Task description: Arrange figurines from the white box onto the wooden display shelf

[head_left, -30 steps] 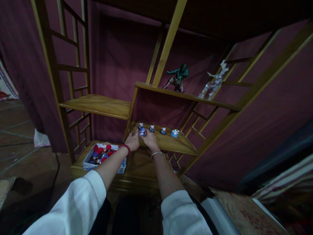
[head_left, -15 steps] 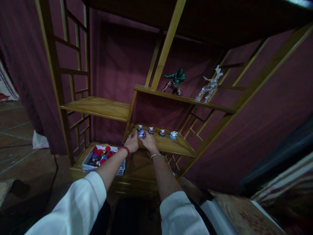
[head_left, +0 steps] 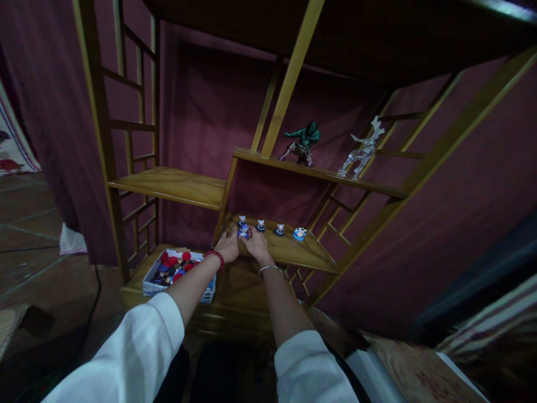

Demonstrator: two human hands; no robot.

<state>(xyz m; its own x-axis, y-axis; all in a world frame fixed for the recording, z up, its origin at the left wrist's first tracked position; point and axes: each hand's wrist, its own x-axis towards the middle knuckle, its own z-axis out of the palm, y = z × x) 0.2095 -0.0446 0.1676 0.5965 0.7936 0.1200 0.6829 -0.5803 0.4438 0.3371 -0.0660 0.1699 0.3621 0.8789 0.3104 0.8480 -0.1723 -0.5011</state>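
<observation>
A small purple-and-white figurine [head_left: 244, 231] is pinched between my two hands, low over the front left part of the lower right shelf [head_left: 289, 247]. My left hand [head_left: 227, 245] closes on its left side, and my right hand [head_left: 256, 244] grips it from the right. Whether its base rests on the wood is hidden by my fingers. Just behind it stands a small dark-based figurine [head_left: 242, 220]. To the right, in a row, are two similar dark-based figurines [head_left: 260, 225] and a blue-based figurine [head_left: 299, 234].
An open box [head_left: 151, 286] of red, blue and dark pieces sits at the lower left of the wooden cabinet. On the ledge above my hands are a green-hooded crouching statue [head_left: 302, 144] and a clear deer statue [head_left: 361, 151]. A bare wooden shelf [head_left: 172, 183] lies left.
The view has shifted slightly, so everything appears a little further right. Both hands stay at the purple-and-white figurine, with little visible movement.
</observation>
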